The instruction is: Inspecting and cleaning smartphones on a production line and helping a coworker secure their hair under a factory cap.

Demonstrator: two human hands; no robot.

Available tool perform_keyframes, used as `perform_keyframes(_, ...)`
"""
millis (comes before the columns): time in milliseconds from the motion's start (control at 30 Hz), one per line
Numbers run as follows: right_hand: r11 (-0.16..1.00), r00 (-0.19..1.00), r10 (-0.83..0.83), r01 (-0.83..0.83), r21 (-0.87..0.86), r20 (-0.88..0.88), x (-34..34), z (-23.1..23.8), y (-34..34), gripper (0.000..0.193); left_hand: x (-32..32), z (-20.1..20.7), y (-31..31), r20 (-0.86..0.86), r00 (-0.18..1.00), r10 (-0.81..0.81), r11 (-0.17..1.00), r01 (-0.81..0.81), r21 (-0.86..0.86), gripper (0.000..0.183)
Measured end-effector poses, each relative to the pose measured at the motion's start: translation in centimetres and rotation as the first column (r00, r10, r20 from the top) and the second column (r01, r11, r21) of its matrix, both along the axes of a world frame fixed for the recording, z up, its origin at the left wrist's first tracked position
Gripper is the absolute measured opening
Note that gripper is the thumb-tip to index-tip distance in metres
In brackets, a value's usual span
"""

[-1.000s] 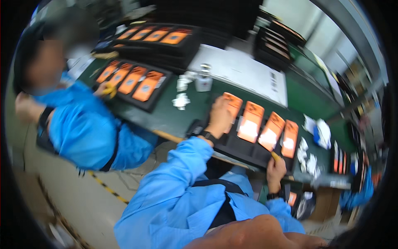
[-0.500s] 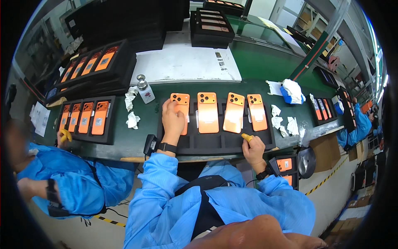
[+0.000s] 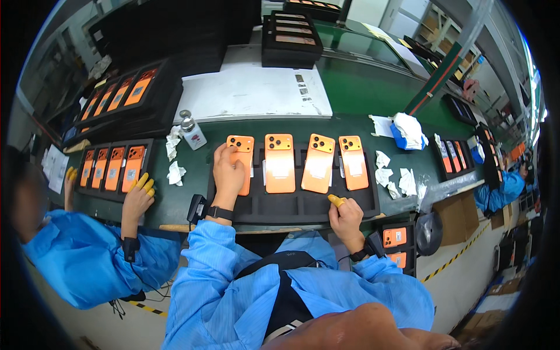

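Observation:
Orange smartphones lie back side up in a row on a black foam tray [image 3: 280, 218] in front of me. My left hand [image 3: 228, 175] is closed over the left edge of the leftmost orange phone [image 3: 245, 185], fingertips just below its camera block. To its right lie a second phone [image 3: 280, 169], a slightly tilted third phone [image 3: 318, 166] and a rightmost phone [image 3: 354, 166]. My right hand [image 3: 348, 219] is curled at the tray's front edge, below the third and rightmost phones, a yellow finger cot on one finger. Whatever lies under its fingers is hidden.
On my left a co-worker's hand [image 3: 138, 201] with yellow finger cots touches another phone tray [image 3: 149, 157]. A pump bottle [image 3: 193, 135] and crumpled tissues [image 3: 175, 173] stand between us. A blue tissue holder [image 3: 408, 135] is at right. Stacked trays [image 3: 175, 96] rise behind.
The whole view has shifted slightly, moving the tray left and down in it. My hands keep their places on the tray. The co-worker's hand has come to the side of the left tray.

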State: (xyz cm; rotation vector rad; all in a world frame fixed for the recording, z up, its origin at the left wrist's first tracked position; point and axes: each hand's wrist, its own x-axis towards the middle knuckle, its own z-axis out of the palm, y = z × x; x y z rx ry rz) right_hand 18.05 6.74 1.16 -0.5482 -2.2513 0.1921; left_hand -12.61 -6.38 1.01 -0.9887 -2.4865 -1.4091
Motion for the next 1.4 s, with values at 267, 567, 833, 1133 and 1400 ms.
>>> perform_keyframes(267, 1.000, 0.999, -0.024, 0.025, -0.014, 0.032, 0.3, 0.5, 0.1, 0.014, -0.5, -0.8, 0.1, -0.030, 0.999, -0.021, 1.000, 0.021, 0.009, 0.031)
perform_keyframes(567, 1.000, 0.999, 0.007, -0.007, -0.012, 0.054, -0.4, 0.2, 0.5, 0.011, -0.8, -1.1, -0.5, 0.021, 1.000, 0.022, 0.998, -0.023, 0.050, 0.032)
perform_keyframes(833, 0.999, 0.996, 0.039, -0.038, -0.014, 0.079, -0.1, 0.0, 0.4, 0.011, -0.1, 0.0, -0.6, -0.078, 0.994, 0.075, 0.984, -0.061, 0.168, 0.028)
perform_keyframes(1133, 0.992, 0.987, 0.115, -0.110, -0.056, 0.108, 1.1, -0.9, 0.5, 0.007, 10.0, 12.5, -2.7, -0.408, 0.852, -0.329, 0.744, 0.500, 0.443, 0.018)
perform_keyframes(1400, 0.993, 0.988, 0.114, -0.109, -0.047, 0.104, 1.5, -2.7, 2.3, 0.009, 18.9, 19.4, -4.4, -0.434, 0.804, -0.406, 0.509, 0.593, 0.624, 0.023)
